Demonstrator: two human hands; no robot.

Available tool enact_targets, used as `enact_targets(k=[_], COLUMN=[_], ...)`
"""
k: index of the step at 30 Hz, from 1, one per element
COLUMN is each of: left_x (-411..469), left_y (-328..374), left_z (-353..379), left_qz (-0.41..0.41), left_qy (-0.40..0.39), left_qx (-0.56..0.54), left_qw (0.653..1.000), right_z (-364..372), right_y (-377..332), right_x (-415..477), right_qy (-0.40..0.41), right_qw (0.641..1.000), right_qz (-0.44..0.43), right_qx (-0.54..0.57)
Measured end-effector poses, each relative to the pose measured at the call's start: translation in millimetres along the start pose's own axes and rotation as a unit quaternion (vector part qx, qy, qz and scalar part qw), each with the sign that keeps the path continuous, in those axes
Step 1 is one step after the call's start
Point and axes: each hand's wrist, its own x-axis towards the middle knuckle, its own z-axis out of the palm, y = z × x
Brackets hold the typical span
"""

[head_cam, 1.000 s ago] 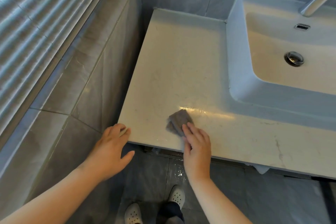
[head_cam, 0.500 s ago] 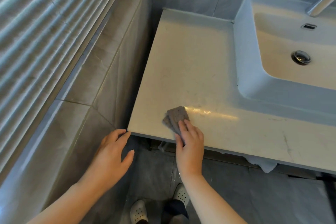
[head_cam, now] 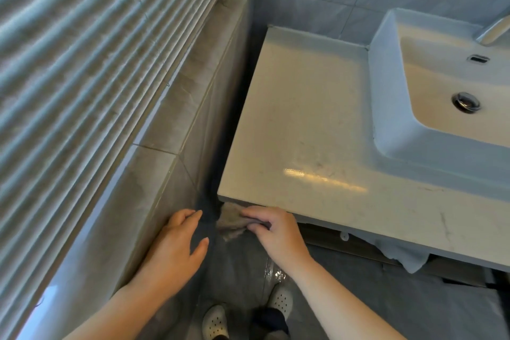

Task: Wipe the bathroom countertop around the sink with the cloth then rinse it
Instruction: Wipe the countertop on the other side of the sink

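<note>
A cream stone countertop (head_cam: pixel 303 119) runs from its left corner to a white basin (head_cam: pixel 392 130) on the right. My right hand (head_cam: pixel 276 232) pinches a small grey cloth (head_cam: pixel 230 222) just off the counter's front left corner, below its edge. My left hand (head_cam: pixel 176 246) hovers open beside it, palm down, fingers spread, touching nothing. A wet shiny streak (head_cam: pixel 325 179) lies on the counter near the front. The basin's drain (head_cam: pixel 465 102) and part of the tap (head_cam: pixel 494 30) show at the right edge.
A tiled ledge (head_cam: pixel 171 124) and slatted blinds (head_cam: pixel 82 63) stand on the left, with a narrow gap to the counter. A pale cloth (head_cam: pixel 403 254) hangs under the counter's front. My two shoes (head_cam: pixel 248 312) stand on the grey floor tiles below.
My right hand has pulled the cloth toward me, off the counter's front edge, and now pinches it below the corner. My left hand has left the counter corner and moved down left.
</note>
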Motion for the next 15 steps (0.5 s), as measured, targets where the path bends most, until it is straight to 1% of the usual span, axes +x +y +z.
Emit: enact_targets(k=[4, 7, 12, 15], left_x=[-2, 2, 22, 36], left_y=[4, 15, 44, 63], left_z=[-2, -4, -7, -4], left_qz=[0.005, 0.031, 0.078, 0.092], left_qy=[-0.008, -0.019, -0.016, -0.006], left_qx=[-0.015, -0.013, -0.001, 0.006], left_qw=[1.0, 0.999, 0.997, 0.996], right_z=[-41, -69, -117, -143], right_y=[-8, -12, -1, 18], right_x=[-17, -23, -7, 21], right_qy=[0.05, 0.118, 0.234, 0.274], right_qw=[0.997, 0.99, 0.97, 0.96], right_qz=[0.05, 0.059, 0.058, 0.063], right_qx=[0.031, 0.039, 0.017, 0.005])
